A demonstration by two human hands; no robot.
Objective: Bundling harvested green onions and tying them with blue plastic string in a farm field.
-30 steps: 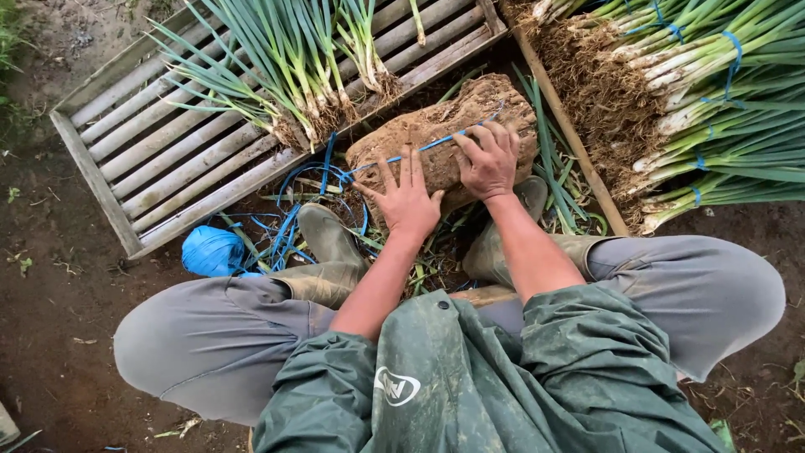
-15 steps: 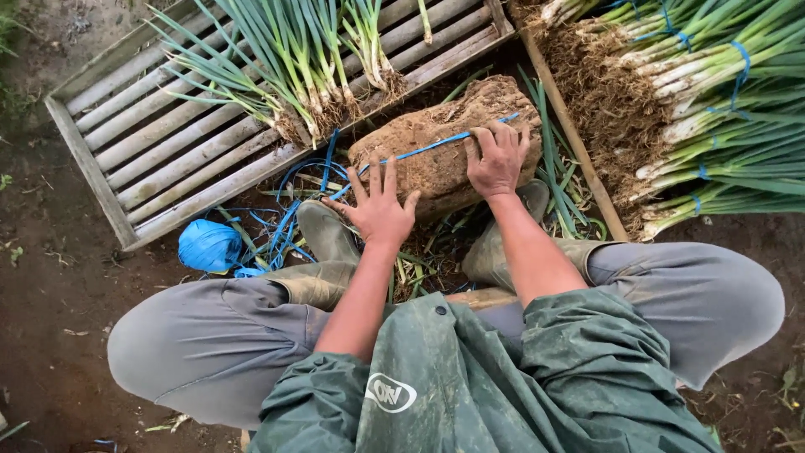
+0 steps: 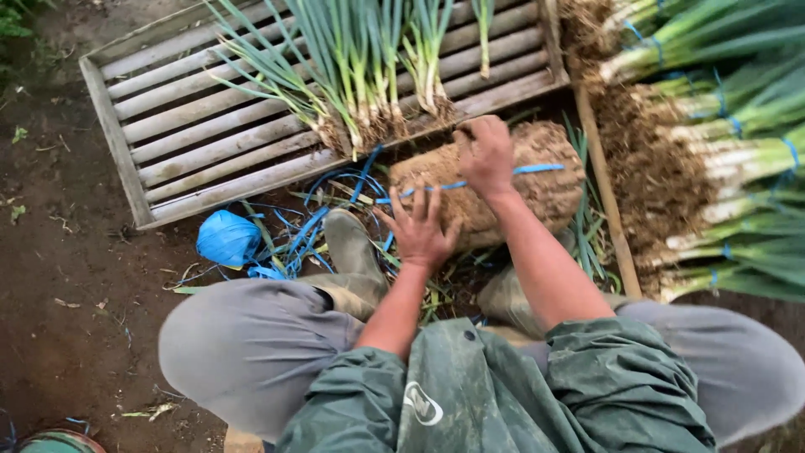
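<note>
Pressing a bundle (image 3: 537,180) mid-frame, the left hand (image 3: 422,228) spreads wide, the right hand (image 3: 485,153) grips blue twine (image 3: 537,169), knot seemingly unfinished.

Ground, before the seated person: bundle of roots (image 3: 537,180), left hand (image 3: 422,231) on its near-left side, right hand (image 3: 485,151) on top. Behind: slatted crate (image 3: 210,126) with onion stalks (image 3: 360,75) lying on it. Left: ball of twine (image 3: 228,238). Right: tied onion bunches (image 3: 721,143), stacked.
</note>
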